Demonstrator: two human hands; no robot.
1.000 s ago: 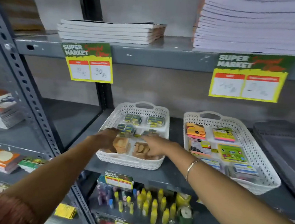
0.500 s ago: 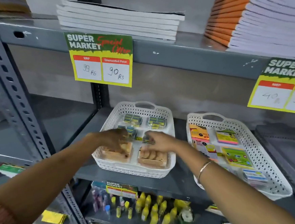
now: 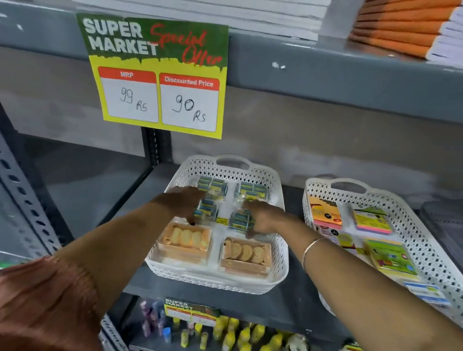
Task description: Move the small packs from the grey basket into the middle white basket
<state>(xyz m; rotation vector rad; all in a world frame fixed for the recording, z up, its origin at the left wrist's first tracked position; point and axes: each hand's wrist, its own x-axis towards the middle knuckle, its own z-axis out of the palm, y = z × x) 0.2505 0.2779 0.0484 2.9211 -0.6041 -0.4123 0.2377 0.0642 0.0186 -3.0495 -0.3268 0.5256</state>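
Nearest us, two tan boxes lie at the front of the white basket; behind them our left hand and right hand rest on the small packs. Each hand's fingers curl onto a pack; we cannot tell whether they grip; the price sign hangs above.

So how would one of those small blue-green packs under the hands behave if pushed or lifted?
Probably light: each small pack is little beside the left hand. Its clear glossy wrap hints it may slide easily on the white basket floor. The boxy, flat shape suggests it will shift rather than roll.
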